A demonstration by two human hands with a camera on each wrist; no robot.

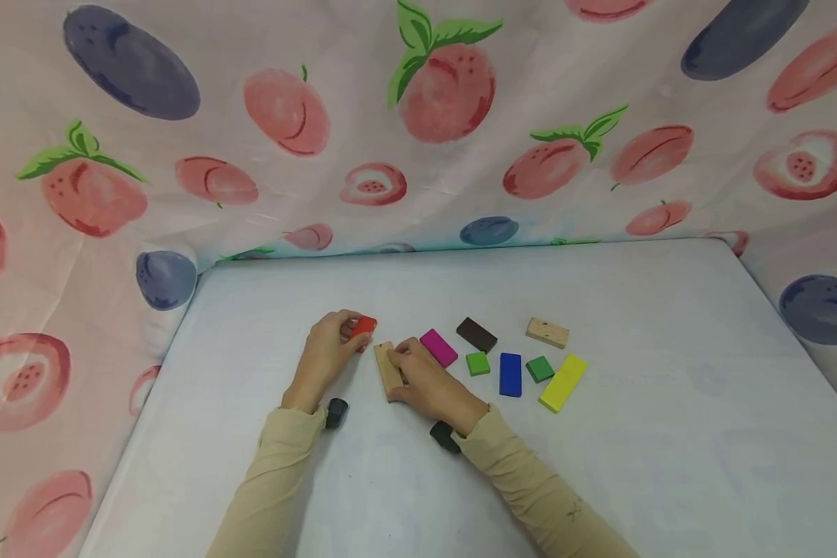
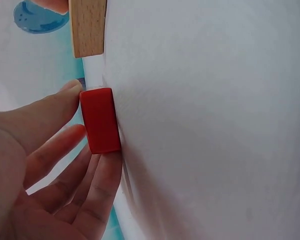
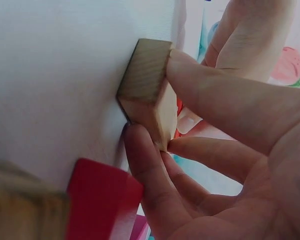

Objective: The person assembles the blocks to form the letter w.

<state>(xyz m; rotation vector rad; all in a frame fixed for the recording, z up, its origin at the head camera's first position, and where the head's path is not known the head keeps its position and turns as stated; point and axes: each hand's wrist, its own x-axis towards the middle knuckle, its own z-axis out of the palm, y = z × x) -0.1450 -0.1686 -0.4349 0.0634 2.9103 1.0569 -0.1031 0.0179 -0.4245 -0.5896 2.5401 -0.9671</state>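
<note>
My left hand (image 1: 322, 355) grips a small red block (image 1: 363, 326) between thumb and fingertips. In the left wrist view, the red block (image 2: 101, 121) sits low at the white surface. My right hand (image 1: 428, 380) holds a long plain wooden block (image 1: 388, 370) with the thumb on one side and fingers on the other. The right wrist view shows this wooden block (image 3: 146, 80) close up. Beside the right fingers lies a crimson block (image 3: 100, 200), with another wooden block (image 3: 25, 215) at the lower left corner; the head view does not clearly show these two.
Right of my right hand lie a magenta block (image 1: 439, 348), a dark brown block (image 1: 477, 335), a light green block (image 1: 477, 363), a blue block (image 1: 511, 374), a darker green block (image 1: 540, 369), a yellow block (image 1: 563, 383) and a wooden block (image 1: 547, 332). Fruit-printed cloth (image 1: 418, 194) rises behind.
</note>
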